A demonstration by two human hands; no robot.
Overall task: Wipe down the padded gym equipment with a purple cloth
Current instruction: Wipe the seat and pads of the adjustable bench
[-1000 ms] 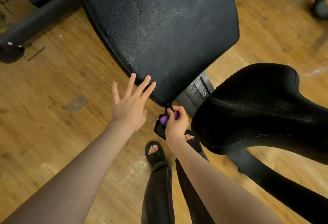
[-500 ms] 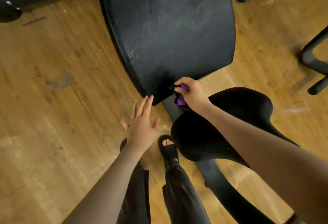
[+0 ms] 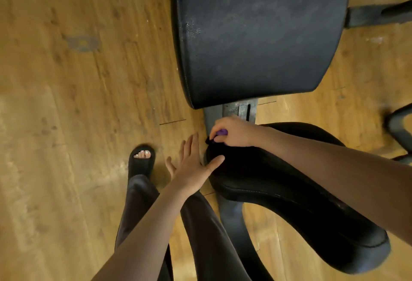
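Note:
A large black padded backrest (image 3: 256, 35) fills the upper middle of the head view, its surface streaked. Below it sits a curved black padded seat (image 3: 289, 202). My right hand (image 3: 234, 132) grips a bunched purple cloth (image 3: 221, 133) at the seat's near-left tip, just under the metal bracket (image 3: 240, 110) that joins the two pads. Only a small patch of purple shows between the fingers. My left hand (image 3: 192, 165) is spread flat with straight fingers beside the seat's left edge, its thumb lying on the pad.
Worn wooden floor (image 3: 78, 102) surrounds the bench. My legs in dark trousers and a black sandal (image 3: 141, 160) stand at the bottom centre. Black metal frame tubes (image 3: 379, 15) lie at the upper right and right edge, and the bench's base post (image 3: 236, 225) runs under the seat.
My right hand with the cloth has moved from the backrest's lower corner down to the tip of the seat pad. My left hand left the backrest's edge and now rests beside the seat.

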